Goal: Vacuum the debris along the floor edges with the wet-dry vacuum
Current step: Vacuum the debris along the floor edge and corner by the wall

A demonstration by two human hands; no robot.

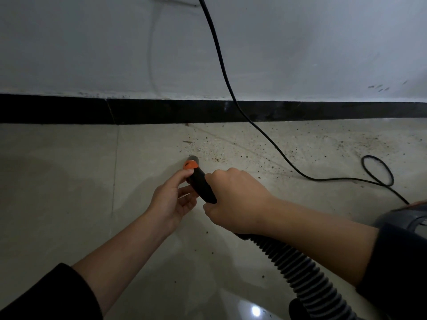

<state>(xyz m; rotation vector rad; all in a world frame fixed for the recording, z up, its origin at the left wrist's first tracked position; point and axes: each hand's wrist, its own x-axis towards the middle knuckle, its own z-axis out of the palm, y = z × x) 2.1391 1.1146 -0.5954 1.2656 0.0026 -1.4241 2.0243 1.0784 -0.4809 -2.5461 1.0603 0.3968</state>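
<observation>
Head cam, looking down at the floor (69, 181) where it meets the black baseboard (161, 112). The nozzle (198, 179) of the wet-dry vac sits a short way out from the baseboard with its tip aimed at it, right at the near edge of the debris (231, 148). That stuff is a scatter of brown crumbs running along the foot of the baseboard and fanning out from it.

The right hand (233, 199) is wrapped around the back of the nozzle, fingers closed tight on it, so that's clearly the steering hand. The left hand (172, 199) comes in from the other side, and its fingers (184, 173) pinch the orange collar (190, 165) near the tip. My guess is it's either steadying the tip or fiddling with a suction slider, can't tell which.

The ribbed hose (300, 269) trails back away from the baseboard, and the vacuum body (411, 215) is just peeking in, further out from the baseboard than the hands. The power cord (231, 88) drops down the wall, crosses the baseboard and snakes straight through the dirty patch. I'd nudge it aside so the nozzle doesn't snag it.

Most of the mess hasn't been picked up, so I'd say it's early days.
</observation>
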